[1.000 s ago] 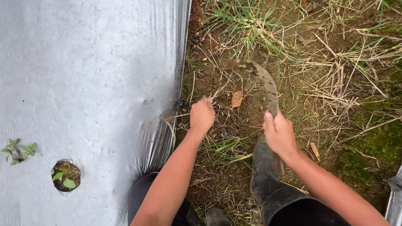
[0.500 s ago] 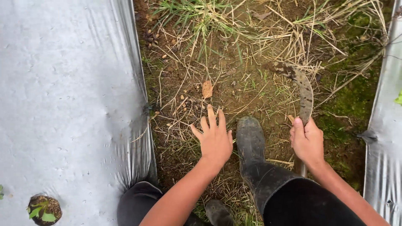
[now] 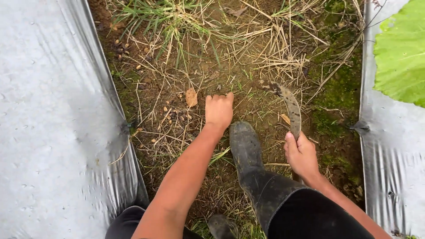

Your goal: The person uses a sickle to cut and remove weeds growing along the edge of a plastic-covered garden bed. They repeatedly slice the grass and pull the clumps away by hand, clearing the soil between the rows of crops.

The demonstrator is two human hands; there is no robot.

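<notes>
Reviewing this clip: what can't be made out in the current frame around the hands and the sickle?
Head view only:
- Left hand: its curled fingers face the soil, so whether they pinch anything is hidden.
- Sickle: the handle is covered by the right hand and the boot leg; the blade edge is caked with dirt.
- Green leaf: cut off by the top and right edges.
- Plastic sheet: runs past the left edge.

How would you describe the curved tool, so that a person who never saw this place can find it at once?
Between the two silver plastic sheets runs a strip of soil with dry grass. There, right of the black rubber boot, the right hand grips the sickle. Its mud-stained blade arcs up and leftwards, the only curved metal thing among straight stalks.
</notes>
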